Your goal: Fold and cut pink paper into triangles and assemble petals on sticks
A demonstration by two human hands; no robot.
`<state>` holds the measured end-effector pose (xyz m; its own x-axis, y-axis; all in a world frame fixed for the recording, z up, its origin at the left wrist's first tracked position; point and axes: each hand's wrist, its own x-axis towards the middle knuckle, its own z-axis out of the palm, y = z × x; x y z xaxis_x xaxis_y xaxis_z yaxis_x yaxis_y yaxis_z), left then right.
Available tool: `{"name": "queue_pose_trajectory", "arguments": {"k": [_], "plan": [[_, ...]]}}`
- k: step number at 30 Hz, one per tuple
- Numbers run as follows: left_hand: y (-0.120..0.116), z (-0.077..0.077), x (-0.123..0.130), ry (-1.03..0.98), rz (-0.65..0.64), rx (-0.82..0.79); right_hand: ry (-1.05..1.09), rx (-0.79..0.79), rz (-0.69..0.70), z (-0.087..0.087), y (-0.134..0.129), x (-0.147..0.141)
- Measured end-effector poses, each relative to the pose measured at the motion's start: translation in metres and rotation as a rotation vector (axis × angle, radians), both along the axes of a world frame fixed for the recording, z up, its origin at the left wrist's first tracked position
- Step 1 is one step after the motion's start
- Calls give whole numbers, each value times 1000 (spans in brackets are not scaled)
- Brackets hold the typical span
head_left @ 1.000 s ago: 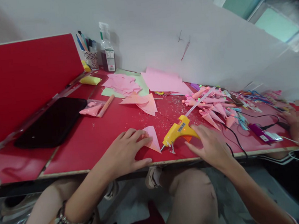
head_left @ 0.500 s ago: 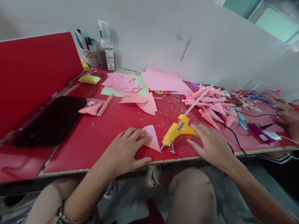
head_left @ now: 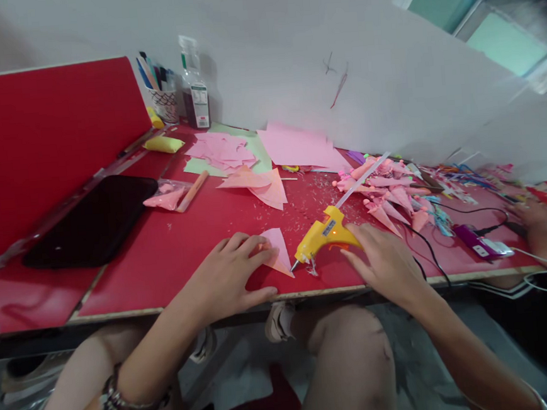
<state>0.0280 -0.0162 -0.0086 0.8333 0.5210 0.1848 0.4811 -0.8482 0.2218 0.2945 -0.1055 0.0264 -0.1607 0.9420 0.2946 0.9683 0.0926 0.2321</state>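
Near a red tabletop's [head_left: 173, 257] front edge, the left hand [head_left: 226, 269], thumb spread wide, steadies a pink paper wedge [head_left: 279, 249]; the right hand [head_left: 384, 259] holds a yellow plastic glue gun [head_left: 318, 234]; a slipped nozzle [head_left: 295, 266] could smear it.

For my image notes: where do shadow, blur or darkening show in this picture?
Head view: soft shadow on the wall beside the bottle; head view, upper right: blurred green panes and a blackened corner; head view, centre: the yellow glue gun is clearer, though its small print is unreadable.
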Motion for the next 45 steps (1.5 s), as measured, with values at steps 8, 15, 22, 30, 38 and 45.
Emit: {"name": "queue_pose_trajectory", "arguments": {"k": [8,15,22,30,38,45], "plan": [[0,-1,0,-28,14,26,-36,14,-45,3,9,-4],[0,-3,0,-49,14,26,-57,12,-75,4,18,-9],[0,-2,0,-43,28,4,-75,19,-100,5,30,-12],[0,0,-1,-36,27,2,-74,49,-108,5,43,-15],[1,3,-2,-24,29,6,-6,98,-103,5,51,-19],[4,4,-7,-49,40,6,150,246,-156,-6,41,8]]}}
